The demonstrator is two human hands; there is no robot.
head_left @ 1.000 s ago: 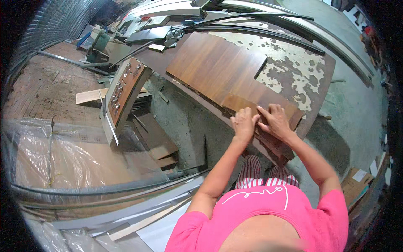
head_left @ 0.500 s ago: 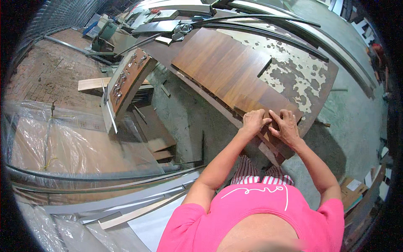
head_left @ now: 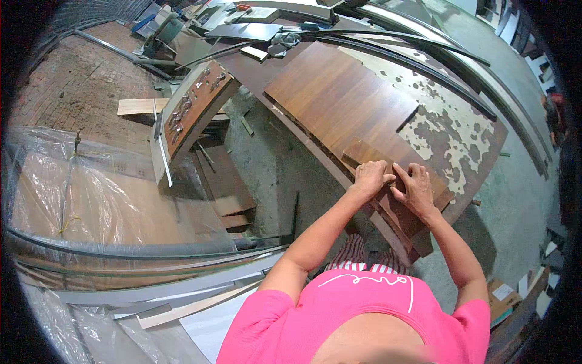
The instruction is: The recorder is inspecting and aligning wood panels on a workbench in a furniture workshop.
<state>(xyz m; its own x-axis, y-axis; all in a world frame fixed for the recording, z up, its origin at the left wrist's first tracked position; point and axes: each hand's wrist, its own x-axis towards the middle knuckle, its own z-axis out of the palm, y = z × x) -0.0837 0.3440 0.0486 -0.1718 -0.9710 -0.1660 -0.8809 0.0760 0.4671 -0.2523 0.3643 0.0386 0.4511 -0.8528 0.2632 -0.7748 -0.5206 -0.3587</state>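
A wood-grain panel (head_left: 345,97) lies on the work table, overlapping a worn, patchy cream-and-brown surface (head_left: 451,139). At the panel's near end is a smaller brown wooden board (head_left: 364,151). My left hand (head_left: 372,176) is closed on this board, its fingers bent over the top. Close beside it on the right, my right hand (head_left: 416,188) grips the same board with curled fingers. The two thumbs point toward each other, a small gap apart. Both palms hide much of the board, and its underside cannot be seen.
Long dark metal strips (head_left: 424,70) run along the table's far side. An upright board with metal fittings (head_left: 194,103) leans at left. Plastic sheeting (head_left: 115,194) covers panels at lower left. Offcuts (head_left: 248,33) and a cardboard box (head_left: 502,297) lie around.
The whole view has shifted slightly, with the table now lower and farther right. More of the small board shows beside my left hand. Both hands keep nearly the same grip.
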